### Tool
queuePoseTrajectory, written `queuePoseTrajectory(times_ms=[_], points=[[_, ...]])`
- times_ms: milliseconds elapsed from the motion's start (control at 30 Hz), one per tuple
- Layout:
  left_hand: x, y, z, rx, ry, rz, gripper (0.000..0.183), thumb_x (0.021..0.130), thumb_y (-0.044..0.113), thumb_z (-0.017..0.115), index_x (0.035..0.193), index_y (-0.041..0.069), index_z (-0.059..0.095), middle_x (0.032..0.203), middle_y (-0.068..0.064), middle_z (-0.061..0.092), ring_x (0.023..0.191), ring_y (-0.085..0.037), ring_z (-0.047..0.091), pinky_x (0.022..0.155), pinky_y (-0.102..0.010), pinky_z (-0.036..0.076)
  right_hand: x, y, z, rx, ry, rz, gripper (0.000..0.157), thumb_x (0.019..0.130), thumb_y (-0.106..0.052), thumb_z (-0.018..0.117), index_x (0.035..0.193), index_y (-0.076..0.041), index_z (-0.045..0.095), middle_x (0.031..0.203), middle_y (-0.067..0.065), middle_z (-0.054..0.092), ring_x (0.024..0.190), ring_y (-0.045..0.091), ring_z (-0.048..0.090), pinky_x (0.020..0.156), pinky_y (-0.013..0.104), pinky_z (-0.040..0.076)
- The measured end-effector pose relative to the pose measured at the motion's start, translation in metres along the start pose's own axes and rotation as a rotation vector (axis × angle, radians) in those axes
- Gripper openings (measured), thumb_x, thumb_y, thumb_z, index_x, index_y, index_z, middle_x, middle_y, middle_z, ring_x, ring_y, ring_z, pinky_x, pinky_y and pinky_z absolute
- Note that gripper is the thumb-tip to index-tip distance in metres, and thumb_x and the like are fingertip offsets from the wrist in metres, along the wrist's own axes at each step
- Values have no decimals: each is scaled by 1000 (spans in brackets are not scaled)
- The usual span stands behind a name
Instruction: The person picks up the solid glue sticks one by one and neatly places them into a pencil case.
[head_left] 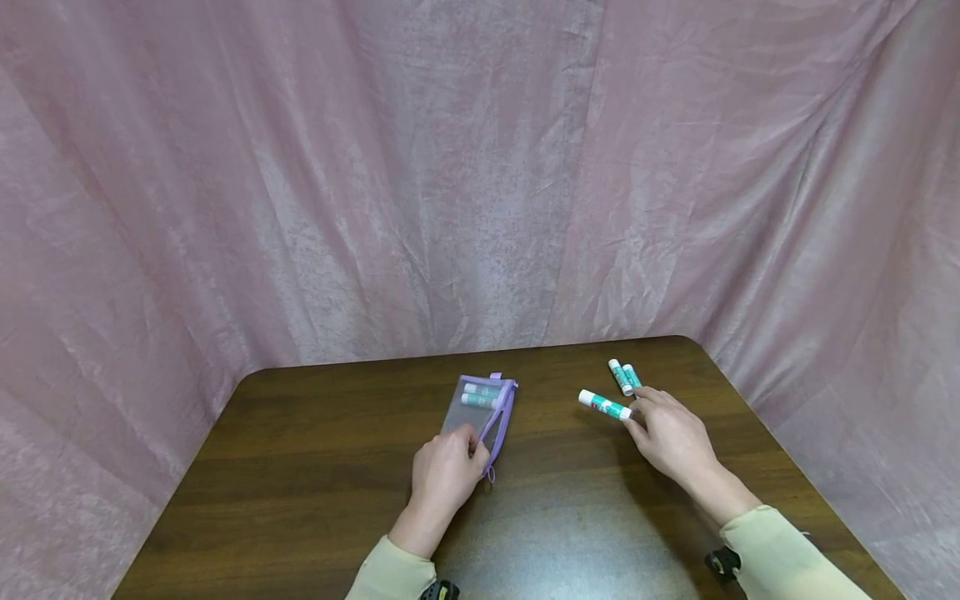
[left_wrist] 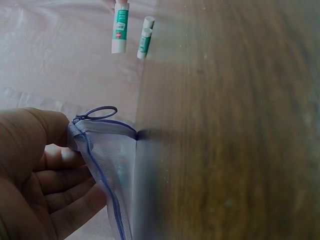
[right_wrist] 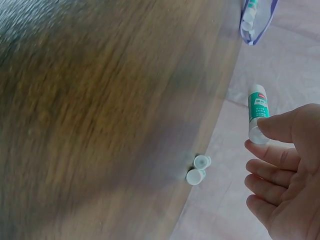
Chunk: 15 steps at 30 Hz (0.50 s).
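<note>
Our right hand (head_left: pixel 673 435) pinches a glue stick (head_left: pixel 603 405) near two loose sticks (head_left: pixel 621 378) toward the surface's (head_left: pixel 300 467) far right corner; our left hand's (head_left: pixel 444 468) fingers clamp a pouch (head_left: pixel 459 413) near the far edge.

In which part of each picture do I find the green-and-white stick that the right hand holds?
Head: right of centre, below mid-height, the stick in the right hand.
Left wrist: the stick is at the top edge, left of centre.
Right wrist: the stick is right of centre, near mid-height.
Shared landmark: the purple mesh pouch.
</note>
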<state>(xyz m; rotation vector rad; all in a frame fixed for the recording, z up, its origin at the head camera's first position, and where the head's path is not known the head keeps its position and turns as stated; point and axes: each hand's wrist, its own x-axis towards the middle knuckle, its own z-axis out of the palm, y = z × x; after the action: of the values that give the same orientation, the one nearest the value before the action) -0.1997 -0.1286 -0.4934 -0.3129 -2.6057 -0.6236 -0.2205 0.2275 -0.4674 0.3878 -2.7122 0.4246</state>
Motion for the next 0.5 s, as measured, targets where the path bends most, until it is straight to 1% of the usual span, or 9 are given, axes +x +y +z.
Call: queuePoseTrajectory(times_ms=[233,400,500], points=[[0,1,0,-3,11,8,28,91,13,76,72,20,56,58,11,48,49,-11,41,48,-35,37,2,-3,4,9,16,-11,13,93,-14,86,99,-6,77,137,20,72,129,43,66,102,60,54],[-1,0,0,2,24,18,29,90,13,76,71,20,56,57,11,48,49,-10,40,47,-34,36,3,-7,5,17,11,-13,13,94,-14,86,98,-7,77,138,19,72,130,44,66,103,61,53],[0,0,0,2,19,16,29,90,13,76,71,20,56,57,11,47,49,-10,40,47,-34,36,2,-9,5,18,10,-12,13,94,-14,86,99,-6,77,139,20,72,130,45,66,104,61,53]])
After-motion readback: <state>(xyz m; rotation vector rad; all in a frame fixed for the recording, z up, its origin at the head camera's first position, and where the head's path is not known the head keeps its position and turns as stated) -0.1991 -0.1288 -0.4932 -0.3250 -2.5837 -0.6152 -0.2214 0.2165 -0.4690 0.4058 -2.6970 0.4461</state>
